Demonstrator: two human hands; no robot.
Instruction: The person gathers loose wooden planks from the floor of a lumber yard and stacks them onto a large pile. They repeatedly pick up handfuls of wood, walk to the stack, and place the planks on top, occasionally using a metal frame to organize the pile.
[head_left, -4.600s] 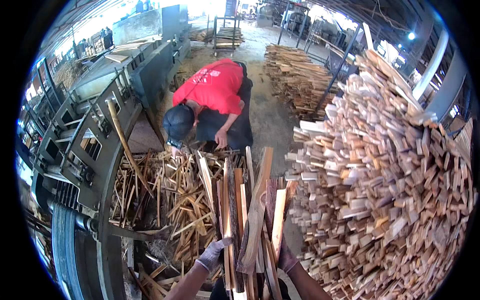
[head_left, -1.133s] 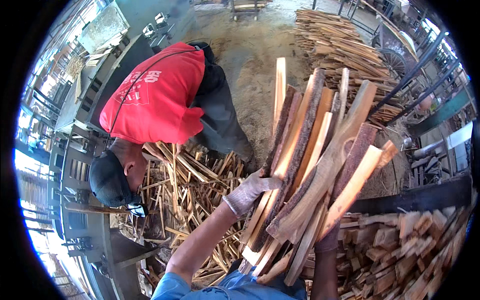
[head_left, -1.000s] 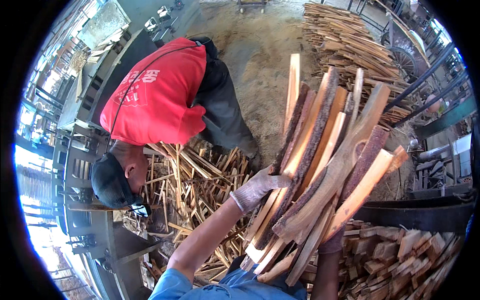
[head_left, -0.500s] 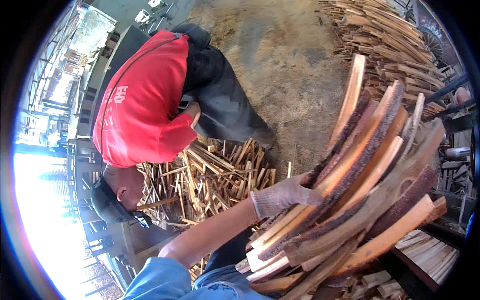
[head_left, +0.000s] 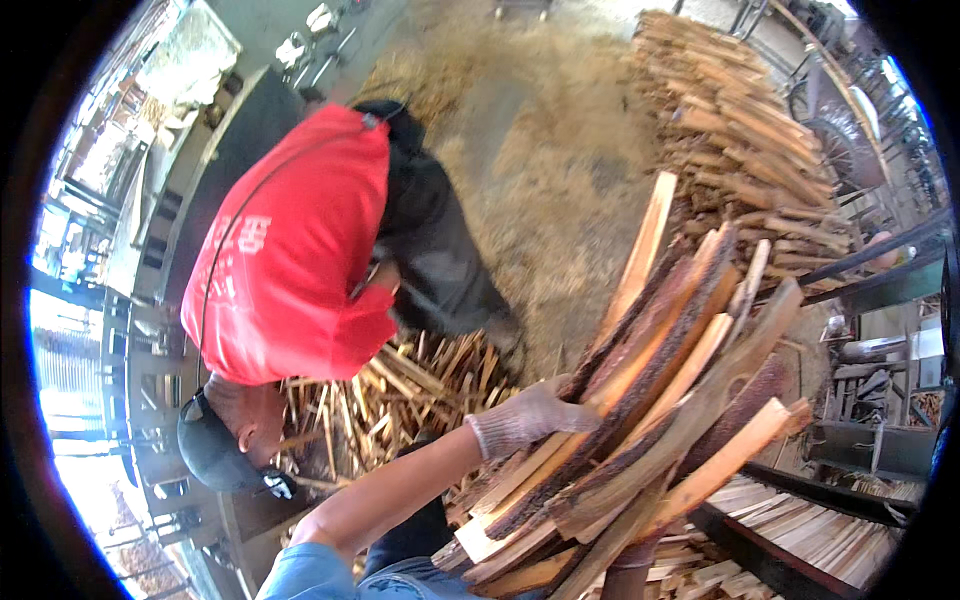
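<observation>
Wooden, uneven: clasped slats (head_left: 640, 432) aslant before blue shirt (head_left: 312, 574), with left hand (head_left: 536, 414) curled on left edge; could not tell grip of right hand (head_left: 640, 552), mostly hidden. Likely risked shedding inner slats, seemingly unbound.

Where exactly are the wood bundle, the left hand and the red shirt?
Wood bundle (head_left: 690, 418), head view: on a broad middle plank.
Left hand (head_left: 538, 412), head view: its gloved back.
Red shirt (head_left: 305, 255), head view: its back.

Stacked boards (head_left: 735, 130), heaped wood strips (head_left: 400, 400) and dusty floor (head_left: 560, 210) show a wood workshop.
</observation>
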